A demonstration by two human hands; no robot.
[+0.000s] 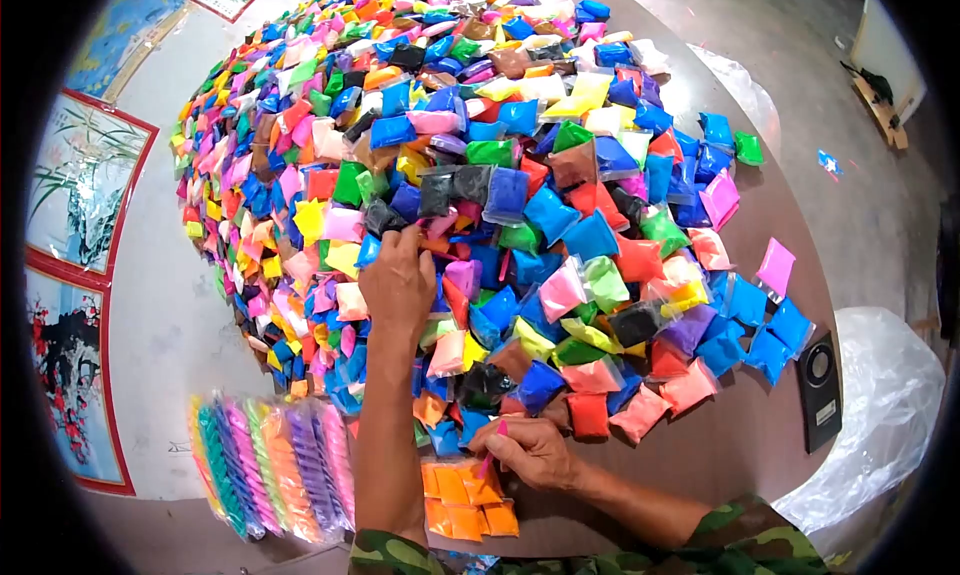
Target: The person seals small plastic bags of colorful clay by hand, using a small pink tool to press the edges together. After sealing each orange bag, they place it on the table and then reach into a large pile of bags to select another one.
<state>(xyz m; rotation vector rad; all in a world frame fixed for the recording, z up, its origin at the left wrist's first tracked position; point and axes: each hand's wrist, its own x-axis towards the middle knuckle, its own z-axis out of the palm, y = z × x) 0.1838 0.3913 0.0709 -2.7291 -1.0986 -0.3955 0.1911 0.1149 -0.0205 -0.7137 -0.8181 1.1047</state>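
Note:
My left hand (398,280) reaches into a big heap of small clear packets (520,220) filled with coloured, clay-like material. Its fingers touch the pile beside a black packet (382,217), the thumb stands apart, and the fingertips are partly hidden. Lower down, my right hand (535,453) is closed, pinching a thin pink stick (490,455) between thumb and fingers. Just below it lies a flat block of orange packets (465,500), joined in rows. A red packet (588,415) rests on the table above my right hand.
Long clear bags of coloured twisted pieces (275,465) lie at the lower left. A black device (820,390) sits on the brown table's (720,465) right edge. Clear plastic sheeting (870,405) hangs beyond it. Framed pictures (75,185) are at the left.

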